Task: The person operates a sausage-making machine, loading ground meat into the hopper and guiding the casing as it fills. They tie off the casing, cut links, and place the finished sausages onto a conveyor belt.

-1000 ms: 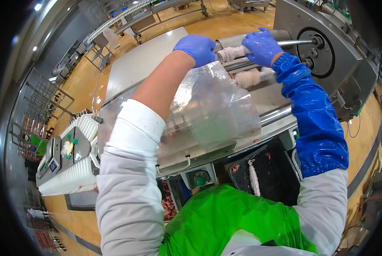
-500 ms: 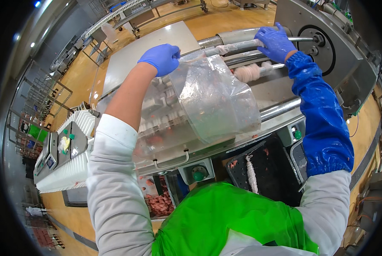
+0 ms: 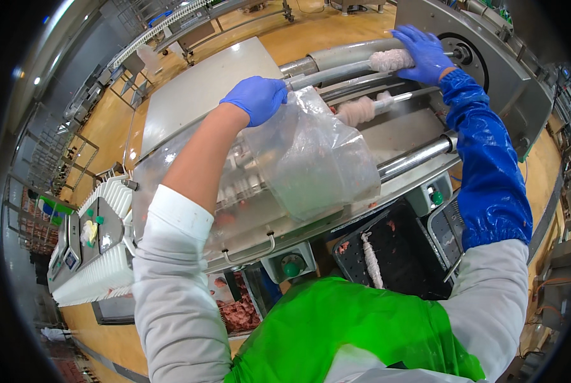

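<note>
My gloved right hand [image 3: 424,57] is curved around the right end of a bunched, pale pink sausage casing [image 3: 391,60] on the upper metal stuffing tube [image 3: 336,72]. At the tube's left end my gloved left hand [image 3: 258,101] is closed; its fingers hide whatever is in them. Just below that hand, a clear plastic sheet [image 3: 320,150] drapes over the machine. On a second, lower metal tube [image 3: 416,96] sits another bunched casing [image 3: 357,112], apart from both hands.
The machine's steel housing [image 3: 483,70] rises at the right, with a flat metal plate [image 3: 202,96] at the far left. Nearer me are a handle [image 3: 250,256], a black tray [image 3: 407,255] holding a casing strand [image 3: 371,260], and ground meat [image 3: 239,313]. A white-sided conveyor [image 3: 97,265] stands left.
The casing that stretched along the upper tube is now bunched beside my right hand. My left hand has moved slightly right and down relative to the view. The view has shifted slightly.
</note>
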### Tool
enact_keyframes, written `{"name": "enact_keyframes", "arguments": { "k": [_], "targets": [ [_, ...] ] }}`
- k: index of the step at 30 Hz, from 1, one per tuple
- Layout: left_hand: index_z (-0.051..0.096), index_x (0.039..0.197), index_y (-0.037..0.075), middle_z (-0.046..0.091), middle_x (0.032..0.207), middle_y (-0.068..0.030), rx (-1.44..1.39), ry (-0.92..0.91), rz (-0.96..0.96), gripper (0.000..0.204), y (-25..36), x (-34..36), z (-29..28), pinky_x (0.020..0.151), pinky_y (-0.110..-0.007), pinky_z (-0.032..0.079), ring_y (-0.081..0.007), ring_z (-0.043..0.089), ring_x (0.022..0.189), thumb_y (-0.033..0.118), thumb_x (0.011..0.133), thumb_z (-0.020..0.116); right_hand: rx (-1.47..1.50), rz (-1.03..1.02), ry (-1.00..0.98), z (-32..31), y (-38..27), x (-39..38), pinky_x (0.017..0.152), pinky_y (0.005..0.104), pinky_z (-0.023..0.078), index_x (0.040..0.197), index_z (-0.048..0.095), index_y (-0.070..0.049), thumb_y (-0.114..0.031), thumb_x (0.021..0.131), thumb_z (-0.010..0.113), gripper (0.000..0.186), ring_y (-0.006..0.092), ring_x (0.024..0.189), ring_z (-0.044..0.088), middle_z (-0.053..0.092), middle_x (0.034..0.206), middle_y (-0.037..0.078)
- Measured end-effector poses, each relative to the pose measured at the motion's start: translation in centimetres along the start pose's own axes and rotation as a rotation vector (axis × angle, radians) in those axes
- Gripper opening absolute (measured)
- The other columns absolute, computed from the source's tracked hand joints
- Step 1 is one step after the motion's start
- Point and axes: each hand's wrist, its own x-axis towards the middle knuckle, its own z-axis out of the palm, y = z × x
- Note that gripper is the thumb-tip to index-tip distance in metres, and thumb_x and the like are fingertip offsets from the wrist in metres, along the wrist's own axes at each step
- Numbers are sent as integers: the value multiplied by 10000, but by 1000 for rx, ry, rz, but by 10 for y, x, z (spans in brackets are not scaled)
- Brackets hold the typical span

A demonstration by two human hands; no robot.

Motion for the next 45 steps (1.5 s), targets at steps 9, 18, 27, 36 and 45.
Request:
{"name": "enact_keyframes", "arguments": {
  "k": [9, 18, 27, 36, 45],
  "targets": [
    [670, 970, 111, 682, 915, -193, 71, -48, -54, 336, 0, -3, -4, 804, -481, 491, -406, 628, 872, 325, 979, 411, 97, 51, -74, 8, -65, 20, 1040, 488, 354, 1155, 624, -152, -294, 761, 719, 430, 274, 1141, 579, 633, 1148, 97],
    [661, 935, 65, 678, 873, -193, 98, -9, -43, 350, 1, -2, 4, 789, -475, 486, -414, 620, 835, 316, 981, 422, -307, 230, -196, 8, 21, -16, 1008, 454, 380, 1078, 649, -172, -311, 809, 693, 306, 252, 1156, 569, 616, 1186, 62],
    [682, 990, 75, 672, 924, -241, 80, -30, -63, 376, 1, -3, 1, 827, -500, 495, -446, 623, 865, 341, 975, 417, -78, 90, -234, 18, -26, 16, 1115, 495, 256, 1074, 623, -161, -320, 809, 696, 317, 235, 1175, 538, 615, 1119, 59],
    [684, 936, 73, 678, 936, -220, 124, -46, -30, 358, 3, -1, -8, 826, -497, 497, -431, 624, 871, 321, 961, 428, 25, -48, -241, 8, -112, 49, 1091, 505, 274, 1117, 658, -183, -353, 851, 668, 316, 256, 1123, 577, 629, 1137, 68],
    [682, 936, 98, 682, 945, -209, 148, -9, -10, 330, 3, -1, -3, 839, -488, 499, -411, 625, 912, 312, 958, 432, 264, 824, -80, 27, 71, -33, 1122, 428, 319, 1433, 450, -117, -337, 870, 627, 630, 347, 1294, 477, 534, 1378, 174]
  ]
}}
